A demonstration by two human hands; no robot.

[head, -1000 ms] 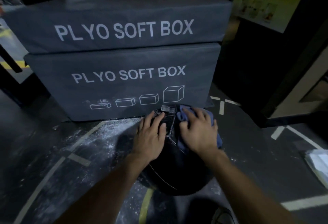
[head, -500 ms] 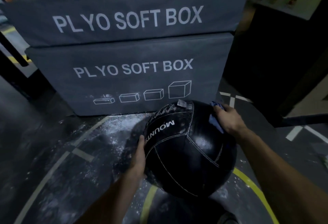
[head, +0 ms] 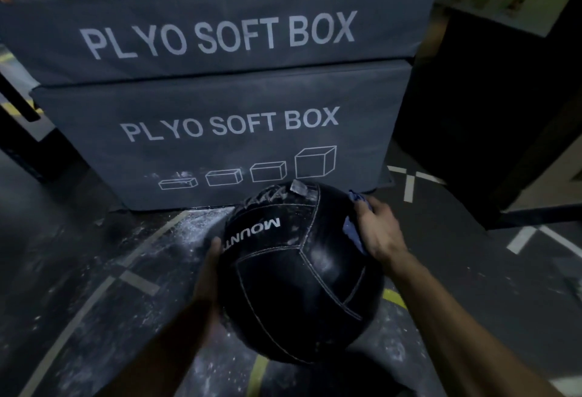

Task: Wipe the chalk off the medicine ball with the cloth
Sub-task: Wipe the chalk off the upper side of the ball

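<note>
Round black leather medicine ball (head: 299, 274) held off the chalk-dusted floor (head: 94, 270), braced by left hand (head: 209, 274), fingers hidden. Right hand (head: 379, 233) pressing blue cloth (head: 352, 229) against ball's side, ready for wiping.

Your left hand (head: 209, 274) cups the ball's left side at centre frame; your right hand (head: 379, 231) presses the cloth against its upper right.

"PLYO SOFT BOX" in white on upper box (head: 220, 34); same on lower box (head: 230, 127). "MOUNT…", partly hidden, on ball (head: 299, 274).
</note>
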